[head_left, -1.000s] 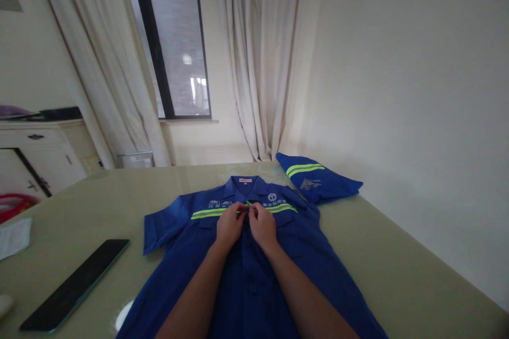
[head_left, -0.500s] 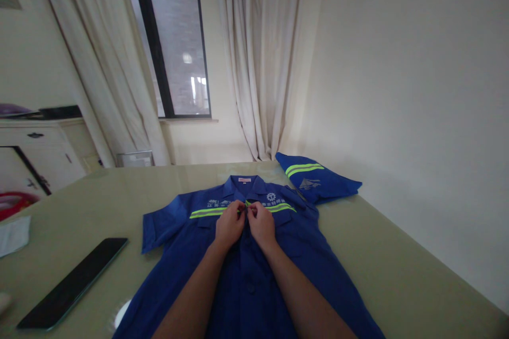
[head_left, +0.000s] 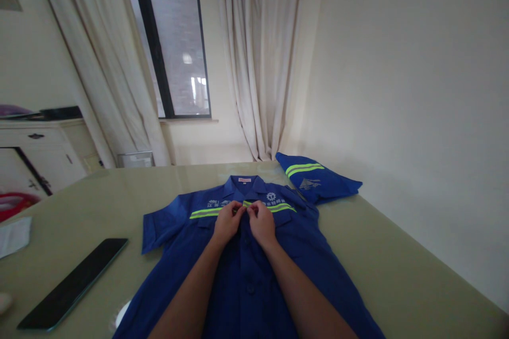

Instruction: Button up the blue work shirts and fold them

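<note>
A blue short-sleeved work shirt (head_left: 262, 275) lies front side up on the table, its collar pointing away from me. A yellow-green reflective stripe and pale printing run across its chest. My left hand (head_left: 228, 221) pinches the shirt front at the centre, level with the stripe. Close beside it, my right hand (head_left: 261, 221) pinches the other side of the front opening. Whatever small part sits between the fingertips is hidden. Dark buttons show lower down the front.
Folded blue cloth (head_left: 318, 177) with a matching stripe lies at the far right, by the wall. To the left are a long black flat object (head_left: 75, 283), a whitish cloth or paper (head_left: 15, 235) and a round white thing (head_left: 122, 315) partly under the shirt. Beyond the table stands a white cabinet (head_left: 43, 148).
My left hand has shifted slightly to the left, and its fingers look a little different. The right hand stays almost in place. The shirt has hardly moved.
</note>
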Demonstrator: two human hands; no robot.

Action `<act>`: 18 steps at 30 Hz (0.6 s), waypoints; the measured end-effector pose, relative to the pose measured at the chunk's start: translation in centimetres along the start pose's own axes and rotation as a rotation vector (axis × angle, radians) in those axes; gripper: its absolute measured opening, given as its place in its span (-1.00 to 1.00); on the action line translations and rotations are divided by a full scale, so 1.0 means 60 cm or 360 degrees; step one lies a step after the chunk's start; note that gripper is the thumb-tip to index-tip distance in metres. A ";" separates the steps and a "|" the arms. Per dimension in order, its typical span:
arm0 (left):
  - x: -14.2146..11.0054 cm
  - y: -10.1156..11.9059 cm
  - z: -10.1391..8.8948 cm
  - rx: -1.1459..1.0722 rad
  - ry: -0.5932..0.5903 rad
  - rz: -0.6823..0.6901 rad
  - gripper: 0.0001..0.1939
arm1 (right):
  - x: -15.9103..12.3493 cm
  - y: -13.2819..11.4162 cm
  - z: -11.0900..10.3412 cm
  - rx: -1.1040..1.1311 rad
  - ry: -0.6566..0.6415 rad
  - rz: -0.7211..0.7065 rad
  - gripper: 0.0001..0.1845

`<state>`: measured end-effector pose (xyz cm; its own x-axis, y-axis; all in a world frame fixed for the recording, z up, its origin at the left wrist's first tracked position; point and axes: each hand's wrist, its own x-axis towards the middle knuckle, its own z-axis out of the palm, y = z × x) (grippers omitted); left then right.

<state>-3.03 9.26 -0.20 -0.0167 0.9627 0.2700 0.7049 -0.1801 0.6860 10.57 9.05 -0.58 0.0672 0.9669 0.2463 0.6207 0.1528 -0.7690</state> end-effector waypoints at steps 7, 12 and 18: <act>-0.009 0.004 -0.012 0.0215 -0.0090 0.0066 -0.68 | 0.009 0.005 0.004 -0.0021 -0.0099 0.0143 -0.86; -0.029 0.014 -0.006 0.0469 -0.0032 0.0115 -0.85 | 0.004 0.003 -0.001 -0.0061 -0.0101 0.0054 -0.80; -0.029 0.015 -0.003 0.0663 0.0074 0.0112 -0.69 | -0.007 -0.001 0.002 -0.0187 0.0110 -0.0348 -0.58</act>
<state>-2.48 7.39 0.08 0.0164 0.9391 0.3433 0.9317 -0.1390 0.3357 10.41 8.66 -0.73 -0.0278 0.8967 0.4418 0.7124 0.3278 -0.6204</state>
